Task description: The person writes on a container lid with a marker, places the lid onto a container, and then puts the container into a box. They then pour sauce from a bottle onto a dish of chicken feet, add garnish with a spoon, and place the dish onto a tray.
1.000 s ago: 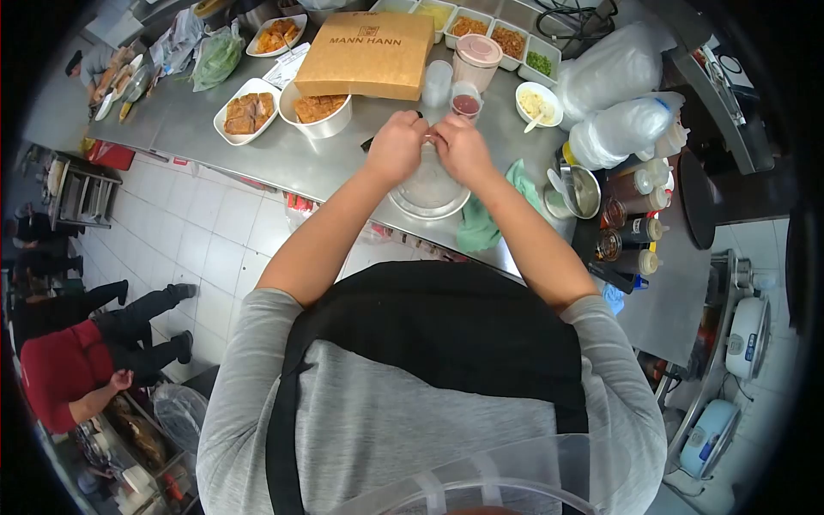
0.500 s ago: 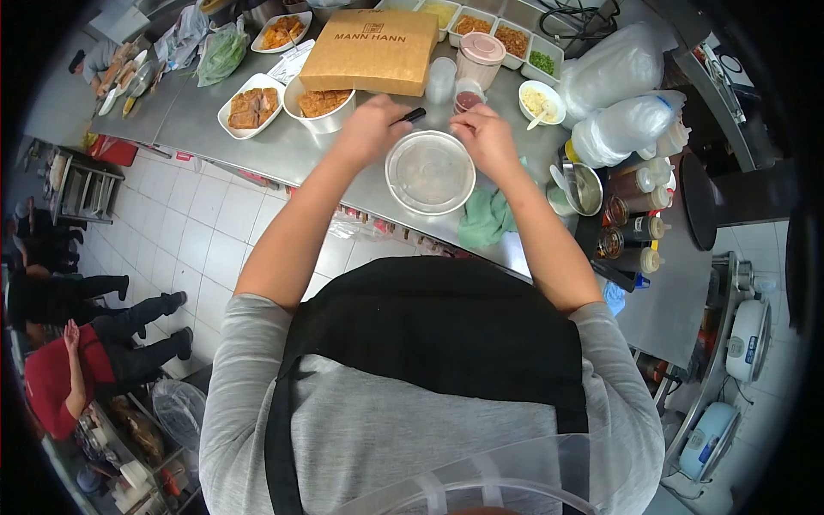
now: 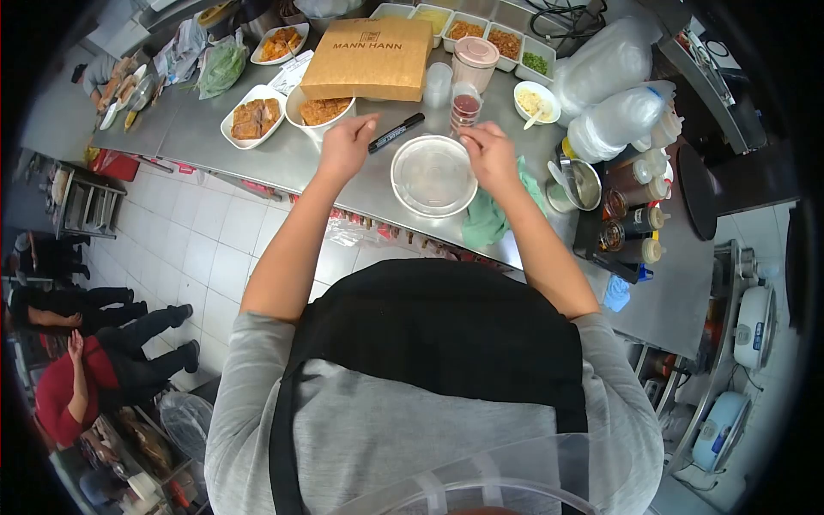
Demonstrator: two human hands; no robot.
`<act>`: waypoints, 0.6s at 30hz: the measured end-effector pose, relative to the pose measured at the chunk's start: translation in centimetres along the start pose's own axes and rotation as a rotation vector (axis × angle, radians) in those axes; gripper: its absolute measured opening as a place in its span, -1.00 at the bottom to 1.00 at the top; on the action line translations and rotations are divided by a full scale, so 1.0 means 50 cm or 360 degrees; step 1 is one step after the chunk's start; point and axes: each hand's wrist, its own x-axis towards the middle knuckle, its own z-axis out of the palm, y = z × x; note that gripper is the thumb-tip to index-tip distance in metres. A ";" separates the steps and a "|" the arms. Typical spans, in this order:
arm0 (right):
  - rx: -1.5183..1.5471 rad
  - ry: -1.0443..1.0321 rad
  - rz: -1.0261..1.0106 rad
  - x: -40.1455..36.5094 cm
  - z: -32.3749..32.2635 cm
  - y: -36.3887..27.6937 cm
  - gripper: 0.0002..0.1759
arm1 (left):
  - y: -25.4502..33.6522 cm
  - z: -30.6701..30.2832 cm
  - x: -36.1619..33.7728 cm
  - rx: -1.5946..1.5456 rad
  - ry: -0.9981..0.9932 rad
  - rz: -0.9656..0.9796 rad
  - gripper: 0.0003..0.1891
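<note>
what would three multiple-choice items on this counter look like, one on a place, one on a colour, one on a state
1. Where does the black marker lie?
A on the floor tiles
B on the counter beside the left hand
C in a white dish

2. What colour is the cloth at the counter's near edge?
A red
B white
C green

3. How does the brown box stand?
A closed
B open
C tipped on its side

Answers:
1 B: the marker lies flat on the steel, next to the hand's fingers.
2 C: the crumpled cloth is plainly green.
3 A: its printed top lies flat and shut.
</note>
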 end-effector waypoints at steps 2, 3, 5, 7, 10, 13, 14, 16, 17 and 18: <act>-0.0097 -0.0077 0.0195 -0.003 -0.030 -0.033 -0.88 | 0.042 -0.014 -0.026 0.0242 0.0101 0.0160 -0.79; -0.0133 -0.0100 0.0175 -0.006 -0.025 -0.034 -0.88 | 0.054 0.003 -0.035 0.0341 0.0078 0.0237 -0.81; -0.0215 -0.0141 0.0128 -0.004 -0.014 -0.031 -0.90 | 0.077 0.033 -0.039 0.0531 0.0037 0.0401 -0.86; -0.0293 -0.0138 0.0072 -0.008 0.000 -0.023 -0.91 | 0.063 0.063 -0.034 0.0676 0.0058 0.0484 -0.88; -0.0322 -0.0110 0.0028 -0.018 0.010 -0.021 -0.93 | 0.044 0.083 -0.041 0.0806 0.0069 0.0560 -0.89; -0.0217 -0.0172 0.0102 -0.011 0.011 -0.010 -0.92 | 0.036 0.078 -0.028 0.0761 -0.0032 0.0516 -0.88; -0.0168 -0.0210 0.0144 -0.008 0.009 -0.003 -0.92 | 0.032 0.068 -0.019 0.0688 -0.0126 0.0426 -0.88; -0.0124 -0.0242 0.0048 0.007 -0.003 0.017 -0.90 | 0.044 0.047 -0.010 0.0604 -0.0205 0.0358 -0.86; -0.0101 -0.0262 -0.0002 0.013 -0.006 0.024 -0.89 | 0.050 0.035 -0.005 0.0595 -0.0191 0.0376 -0.85; -0.0108 -0.0233 -0.0051 0.019 -0.005 0.011 -0.89 | 0.057 0.025 -0.001 0.0586 -0.0177 0.0393 -0.85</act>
